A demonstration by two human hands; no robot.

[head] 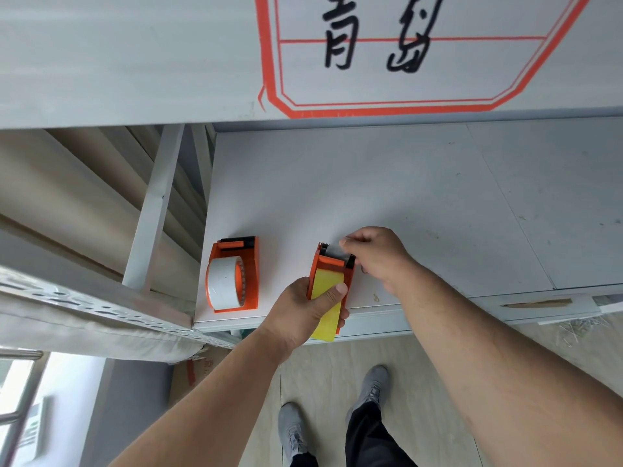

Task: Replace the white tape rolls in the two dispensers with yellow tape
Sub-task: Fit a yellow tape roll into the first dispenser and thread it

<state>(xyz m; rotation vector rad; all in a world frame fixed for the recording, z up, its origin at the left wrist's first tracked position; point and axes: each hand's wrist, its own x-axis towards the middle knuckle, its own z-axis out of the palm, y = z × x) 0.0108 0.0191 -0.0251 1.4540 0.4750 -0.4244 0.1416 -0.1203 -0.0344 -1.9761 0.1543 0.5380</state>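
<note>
Right now two orange tape holders sit on a pale grey shelf (438,197), close to its front edge. The left dispenser (234,274) stands by itself near the left end of the shelf. It has a white tape roll (222,284) inside it, and no hand touches it.

The right dispenser (332,281) is next to it, with a gap between them. It has a yellow tape roll (328,298) in it, and the yellow pokes out over the front edge of the shelf. The left hand (303,311) holds this dispenser from the near side. Its fingers curl around the orange body and its thumb presses down on the yellow tape. The right hand (374,254) is at the far end of the same dispenser, by the cutting edge. Its thumb and fingers are pinched together there. It looks like they hold the loose end of the tape, but that bit is too small and pale to be sure.

Above the shelf hangs a big white board (135,62) with an orange outline and black brush writing. To the left stands a grey metal rack post (153,210). Down below is a light wooden floor (337,358), and the person's grey shoes (372,385) and dark trousers show there.
</note>
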